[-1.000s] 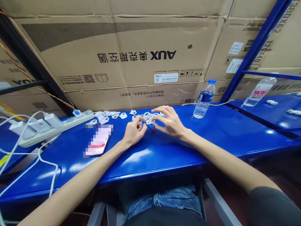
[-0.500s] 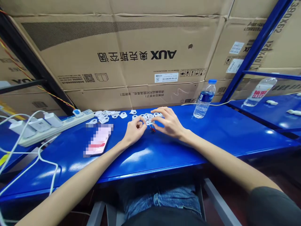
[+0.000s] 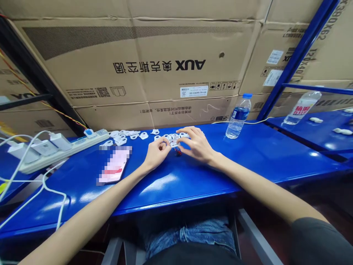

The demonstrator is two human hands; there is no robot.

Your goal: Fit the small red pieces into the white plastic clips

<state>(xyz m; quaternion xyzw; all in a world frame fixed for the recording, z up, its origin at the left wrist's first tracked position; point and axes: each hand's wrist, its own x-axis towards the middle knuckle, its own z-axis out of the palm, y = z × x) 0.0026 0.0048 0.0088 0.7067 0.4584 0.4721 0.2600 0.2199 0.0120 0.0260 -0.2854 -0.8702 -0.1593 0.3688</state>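
Observation:
My left hand [image 3: 157, 150] has its thumb and forefinger pinched on the left edge of a small white plastic part [image 3: 174, 142]. My right hand [image 3: 196, 144] arches over the part's right side, its thumb and forefinger apart and their tips close to it. Small red and dark pieces [image 3: 178, 151] show just below the part, between the hands. More white pieces [image 3: 143, 135] lie behind and to the left of my hands on the blue table [image 3: 165, 184].
A phone [image 3: 117, 165] lies to the left. Beyond it are a white power strip [image 3: 74, 147] with chargers and cables. A water bottle [image 3: 238, 119] stands at the back right, and another bottle [image 3: 302, 108] leans farther right. Cardboard boxes [image 3: 154, 44] rise behind.
The white part between my hands has tilted slightly, and the red and dark pieces below it have shifted a little. Both hands hold nearly the same pose.

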